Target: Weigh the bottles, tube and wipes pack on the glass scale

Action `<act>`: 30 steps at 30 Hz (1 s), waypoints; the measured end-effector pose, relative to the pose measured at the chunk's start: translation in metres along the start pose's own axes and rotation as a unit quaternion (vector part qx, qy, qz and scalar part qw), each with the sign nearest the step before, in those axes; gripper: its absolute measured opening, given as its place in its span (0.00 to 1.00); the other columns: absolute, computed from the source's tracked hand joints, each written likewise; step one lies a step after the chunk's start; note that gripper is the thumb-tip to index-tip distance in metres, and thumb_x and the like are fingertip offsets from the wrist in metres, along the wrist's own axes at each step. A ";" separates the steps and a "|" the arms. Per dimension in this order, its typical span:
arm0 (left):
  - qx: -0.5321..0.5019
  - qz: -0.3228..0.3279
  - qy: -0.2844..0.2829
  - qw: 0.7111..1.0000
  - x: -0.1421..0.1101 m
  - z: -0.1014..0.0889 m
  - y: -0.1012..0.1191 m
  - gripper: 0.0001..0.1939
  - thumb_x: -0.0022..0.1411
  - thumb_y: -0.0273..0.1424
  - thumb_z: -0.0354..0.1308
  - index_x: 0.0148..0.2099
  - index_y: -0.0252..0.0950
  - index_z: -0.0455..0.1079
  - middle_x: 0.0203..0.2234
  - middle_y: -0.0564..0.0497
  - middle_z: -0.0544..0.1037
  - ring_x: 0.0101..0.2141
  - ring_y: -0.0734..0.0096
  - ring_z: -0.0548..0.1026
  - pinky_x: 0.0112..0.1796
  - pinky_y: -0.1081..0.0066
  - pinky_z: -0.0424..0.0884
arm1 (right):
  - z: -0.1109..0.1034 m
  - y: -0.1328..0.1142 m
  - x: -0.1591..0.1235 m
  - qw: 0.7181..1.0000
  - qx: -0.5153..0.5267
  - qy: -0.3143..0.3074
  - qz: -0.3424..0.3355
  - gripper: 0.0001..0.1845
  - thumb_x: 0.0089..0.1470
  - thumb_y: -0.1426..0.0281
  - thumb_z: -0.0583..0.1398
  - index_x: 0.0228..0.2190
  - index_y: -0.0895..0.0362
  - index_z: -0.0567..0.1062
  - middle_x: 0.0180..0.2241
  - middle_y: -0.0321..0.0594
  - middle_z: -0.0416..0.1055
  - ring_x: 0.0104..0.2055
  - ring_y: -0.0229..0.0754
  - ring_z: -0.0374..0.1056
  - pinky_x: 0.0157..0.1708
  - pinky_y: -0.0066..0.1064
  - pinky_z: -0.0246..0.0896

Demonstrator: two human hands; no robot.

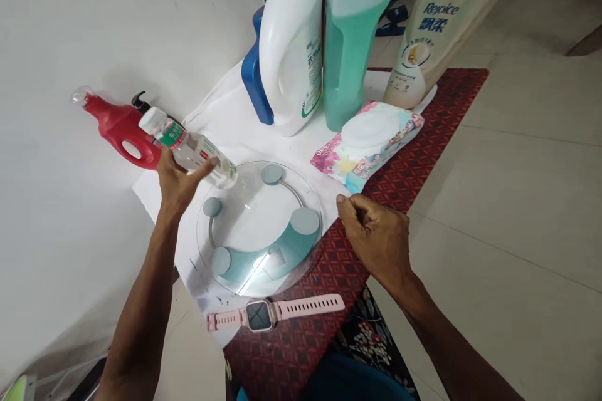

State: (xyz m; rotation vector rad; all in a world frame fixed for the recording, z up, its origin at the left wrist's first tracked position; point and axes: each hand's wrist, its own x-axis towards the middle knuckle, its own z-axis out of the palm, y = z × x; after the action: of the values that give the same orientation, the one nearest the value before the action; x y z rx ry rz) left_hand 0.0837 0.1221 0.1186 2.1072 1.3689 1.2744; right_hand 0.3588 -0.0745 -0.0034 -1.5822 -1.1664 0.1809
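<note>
My left hand [181, 185] is wrapped round a clear bottle [192, 149] with a white cap and a green label, tilted above the left side of the table. Just below and to its right lies a round glass scale [254, 232] with grey pads and a teal panel. My right hand [376, 232] is curled into a fist over the table's right edge, near a pack of wet wipes [369, 143]; nothing shows between its fingers. A pink smartwatch [259, 315] lies stretched out in front of the scale.
A white detergent jug [291, 56], a bottle of green liquid [352, 44] and a Rejoice bottle [423, 44] stand at the back. Behind my left hand are a red bottle [122, 128] and a black pump top [140, 102]. White cloth partly covers the red patterned tabletop [451, 88], beside a wall [94, 25].
</note>
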 end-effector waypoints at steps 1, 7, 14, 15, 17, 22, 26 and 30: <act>-0.007 -0.005 -0.018 1.000 -0.017 -0.003 0.011 0.35 0.46 0.48 0.81 0.50 0.39 0.72 0.43 0.47 0.82 0.41 0.55 0.82 0.44 0.53 0.83 | 0.000 0.000 0.000 1.000 0.001 0.000 0.002 0.26 0.68 0.62 0.59 0.19 0.51 0.58 0.15 0.26 0.48 0.18 0.34 0.47 0.25 0.34 0.45; -0.032 0.002 -0.084 0.996 -0.081 -0.003 0.039 0.34 0.48 0.45 0.82 0.52 0.37 0.73 0.42 0.48 0.83 0.38 0.60 0.82 0.39 0.60 0.82 | 0.001 -0.003 0.000 1.000 -0.011 -0.013 0.009 0.26 0.67 0.60 0.57 0.19 0.50 0.56 0.15 0.27 0.47 0.19 0.35 0.47 0.27 0.35 0.44; 0.002 0.038 -0.100 0.994 -0.098 0.000 0.037 0.40 0.52 0.50 0.80 0.59 0.38 0.70 0.50 0.42 0.82 0.48 0.51 0.82 0.49 0.52 0.81 | 0.002 -0.004 -0.001 0.999 -0.029 -0.016 0.012 0.26 0.66 0.59 0.57 0.18 0.49 0.55 0.15 0.27 0.46 0.20 0.36 0.48 0.28 0.35 0.45; 0.002 0.043 -0.108 0.993 -0.099 -0.003 0.036 0.42 0.52 0.52 0.80 0.60 0.39 0.69 0.53 0.41 0.80 0.52 0.48 0.81 0.51 0.50 0.80 | 0.002 -0.004 -0.001 0.999 -0.030 -0.016 0.012 0.26 0.66 0.59 0.56 0.18 0.49 0.55 0.15 0.28 0.46 0.20 0.36 0.48 0.28 0.35 0.45; -0.017 0.044 -0.115 0.992 -0.102 -0.010 0.033 0.47 0.51 0.54 0.80 0.65 0.40 0.67 0.61 0.37 0.76 0.58 0.45 0.79 0.55 0.47 0.79 | 0.003 -0.003 -0.001 0.999 -0.035 -0.017 0.012 0.26 0.66 0.59 0.56 0.19 0.49 0.55 0.15 0.28 0.46 0.20 0.37 0.49 0.28 0.35 0.45; -0.075 -0.009 -0.062 0.995 -0.106 -0.039 0.018 0.52 0.55 0.55 0.77 0.74 0.47 0.58 0.68 0.35 0.70 0.59 0.44 0.79 0.57 0.43 0.79 | 0.002 -0.003 -0.001 0.999 -0.030 -0.022 0.010 0.25 0.66 0.59 0.56 0.19 0.49 0.57 0.15 0.28 0.48 0.20 0.37 0.50 0.28 0.35 0.45; -0.048 -0.032 -0.074 0.996 -0.111 -0.045 0.018 0.50 0.55 0.51 0.77 0.73 0.50 0.60 0.69 0.38 0.71 0.62 0.43 0.78 0.60 0.41 0.77 | 0.000 -0.006 -0.001 0.999 -0.016 -0.028 0.020 0.25 0.66 0.59 0.56 0.19 0.50 0.57 0.16 0.28 0.49 0.20 0.36 0.50 0.28 0.35 0.45; -0.015 -0.040 -0.124 0.991 -0.113 -0.026 0.029 0.46 0.51 0.48 0.80 0.67 0.49 0.67 0.65 0.40 0.74 0.61 0.43 0.79 0.60 0.42 0.78 | -0.001 -0.007 -0.001 0.999 -0.005 -0.026 0.026 0.25 0.67 0.60 0.56 0.19 0.50 0.56 0.16 0.28 0.49 0.21 0.36 0.50 0.28 0.35 0.45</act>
State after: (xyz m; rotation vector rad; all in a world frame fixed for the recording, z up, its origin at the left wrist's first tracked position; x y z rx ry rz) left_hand 0.0632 0.0071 0.0950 2.0853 1.3032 0.9590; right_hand 0.3552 -0.0765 0.0023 -1.6261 -1.1673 0.2525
